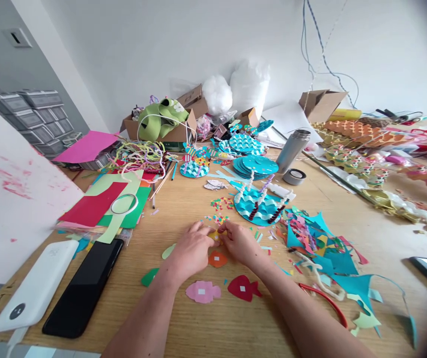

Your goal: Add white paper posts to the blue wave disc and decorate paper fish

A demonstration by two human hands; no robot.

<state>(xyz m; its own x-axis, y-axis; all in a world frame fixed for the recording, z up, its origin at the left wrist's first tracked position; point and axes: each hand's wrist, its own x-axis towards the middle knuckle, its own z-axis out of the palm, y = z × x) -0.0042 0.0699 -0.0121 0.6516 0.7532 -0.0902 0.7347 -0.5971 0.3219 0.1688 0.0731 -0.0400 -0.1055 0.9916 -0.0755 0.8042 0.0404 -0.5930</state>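
Observation:
Both hands meet at a small yellow paper fish [214,236] on the wooden table. My left hand [194,246] lies over its left side, fingers reaching onto it. My right hand [238,241] is closed in a pinch at its right edge; what is between the fingertips is too small to name. Just below lies an orange paper fish [217,258] with a white square on it. Nearer me are a pink fish [203,292] and a red fish [244,288], each with a white square. A light green piece [168,251] and a green piece [150,277] are partly hidden by my left arm.
A blue wavy disc [260,204] with upright pipe cleaners stands behind my right hand. Paper scraps [321,243] and red-handled scissors [327,301] lie right. A black phone [83,288], white power bank [36,284] and coloured sheets [96,204] are left. A metal flask [293,149] stands behind.

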